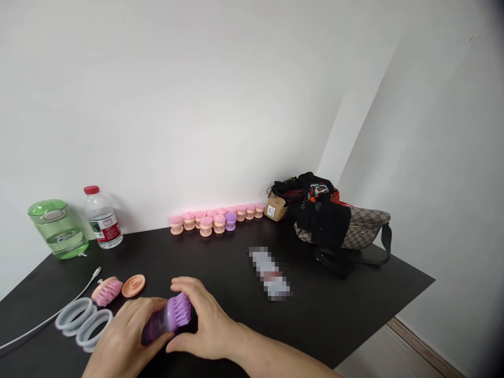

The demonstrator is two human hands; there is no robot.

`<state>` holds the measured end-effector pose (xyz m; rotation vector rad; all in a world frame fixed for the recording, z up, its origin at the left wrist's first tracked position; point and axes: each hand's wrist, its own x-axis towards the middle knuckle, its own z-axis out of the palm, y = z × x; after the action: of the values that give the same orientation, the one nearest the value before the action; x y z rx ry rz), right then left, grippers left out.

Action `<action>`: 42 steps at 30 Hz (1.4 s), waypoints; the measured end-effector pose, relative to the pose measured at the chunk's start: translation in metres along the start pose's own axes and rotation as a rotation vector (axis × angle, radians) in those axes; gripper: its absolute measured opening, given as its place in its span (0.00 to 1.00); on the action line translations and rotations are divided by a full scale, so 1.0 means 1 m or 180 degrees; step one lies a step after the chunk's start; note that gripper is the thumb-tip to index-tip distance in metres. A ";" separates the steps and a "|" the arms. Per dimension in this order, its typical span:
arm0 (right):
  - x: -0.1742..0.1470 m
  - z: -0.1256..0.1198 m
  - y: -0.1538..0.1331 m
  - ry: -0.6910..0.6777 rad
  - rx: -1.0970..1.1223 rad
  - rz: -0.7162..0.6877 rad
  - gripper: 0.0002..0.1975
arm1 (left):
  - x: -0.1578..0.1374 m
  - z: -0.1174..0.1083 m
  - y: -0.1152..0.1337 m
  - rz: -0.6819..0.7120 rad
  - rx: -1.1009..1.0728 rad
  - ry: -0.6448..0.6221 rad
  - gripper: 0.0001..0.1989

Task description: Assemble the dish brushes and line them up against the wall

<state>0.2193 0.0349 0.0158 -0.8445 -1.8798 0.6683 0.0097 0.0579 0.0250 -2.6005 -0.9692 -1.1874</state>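
My left hand (pixel 128 328) is closed around the body of a purple silicone bristle brush (pixel 172 313), which lies tilted with its bristles toward the right. Beside the bristle end, my right hand (pixel 210 320) is curved with thumb and fingers apart; I cannot tell whether it touches the brush. Left of the hands lie a pink bristle head with a peach base (pixel 107 291) and a round peach disc (pixel 134 285). Several translucent rings (pixel 94 329) lie partly behind my left hand.
Along the wall stands a row of pink brushes (pixel 206 226) with one purple brush (pixel 230 221). A green jug (pixel 59 231), a water bottle (pixel 103 218) and a white cable (pixel 51 316) are at left. A pixelated object (pixel 271 274), a cardboard box (pixel 275 208) and bags (pixel 362 228) are at right.
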 end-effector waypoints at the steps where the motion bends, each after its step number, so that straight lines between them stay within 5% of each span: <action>1: 0.000 0.000 0.002 -0.0012 0.0050 0.0282 0.42 | 0.001 0.000 0.000 0.0061 0.0039 0.0044 0.19; 4: 0.000 0.002 0.007 -0.0148 0.0117 0.0969 0.33 | 0.001 0.001 0.001 0.0312 0.0187 0.0076 0.16; 8: 0.001 0.005 0.006 -0.0061 0.0074 0.1051 0.20 | 0.000 0.002 0.000 0.0543 0.0308 -0.0003 0.14; 12: 0.003 0.003 0.003 0.0033 0.0085 0.0409 0.32 | 0.001 0.000 0.000 0.0609 0.0337 -0.0010 0.14; 15: 0.002 0.002 0.004 -0.0070 0.0257 0.0648 0.45 | 0.002 -0.001 0.001 0.0635 0.0352 0.0013 0.15; 18: 0.002 0.003 0.004 -0.0167 0.0267 0.1183 0.32 | 0.002 0.000 0.003 0.0617 0.0369 0.0011 0.14; 20: 0.002 0.004 0.004 -0.0100 0.0193 0.1158 0.25 | 0.003 0.000 0.003 0.0652 0.0379 -0.0005 0.13; 25: 0.003 0.004 0.003 0.0056 0.0251 0.0888 0.39 | 0.005 0.001 0.003 0.0752 0.0390 -0.0004 0.15; 31: 0.005 0.006 0.005 0.0098 0.0005 0.1163 0.22 | 0.003 0.003 0.003 0.0696 0.0357 -0.0110 0.14; 42: 0.004 0.003 0.005 0.0091 -0.0066 0.0526 0.27 | 0.002 -0.002 0.004 -0.0044 -0.0088 -0.0320 0.17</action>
<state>0.2166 0.0406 0.0126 -1.0257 -1.8075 0.7345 0.0116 0.0550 0.0280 -2.7027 -0.9975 -1.0902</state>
